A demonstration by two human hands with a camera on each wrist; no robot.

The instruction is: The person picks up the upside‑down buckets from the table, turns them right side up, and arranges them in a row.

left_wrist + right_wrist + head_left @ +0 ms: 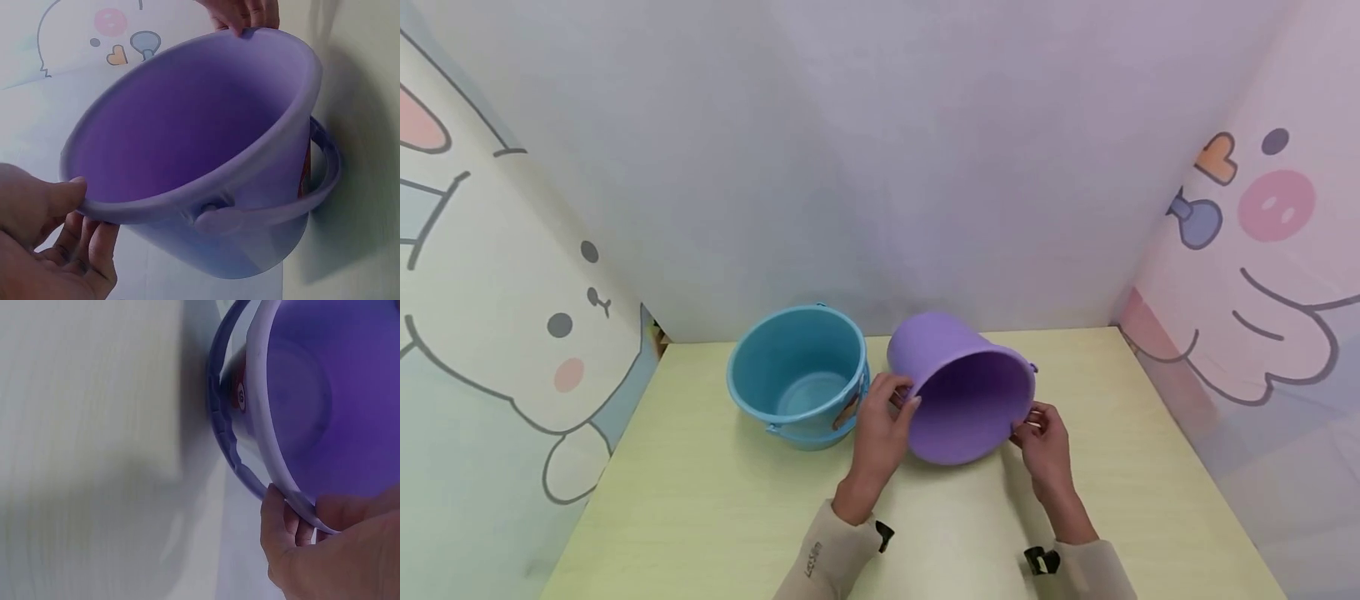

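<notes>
A purple bucket (955, 417) is tipped over, its mouth facing the person and its base toward the back wall. My left hand (882, 429) pinches the rim on the left, thumb inside and fingers outside, as the left wrist view shows closely. On the right side of the rim, my right hand (1047, 446) pinches it the same way. The purple handle (219, 419) hangs on the table side of the bucket, and part of a red label (237, 387) shows beside it. Inside, the bucket looks bare.
A light blue bucket (797, 367) stands upright just left of the purple one, close to my left hand. The pale yellow table (700, 500) ends at a draped back wall (880, 167). Cartoon-printed cloths hang along both sides.
</notes>
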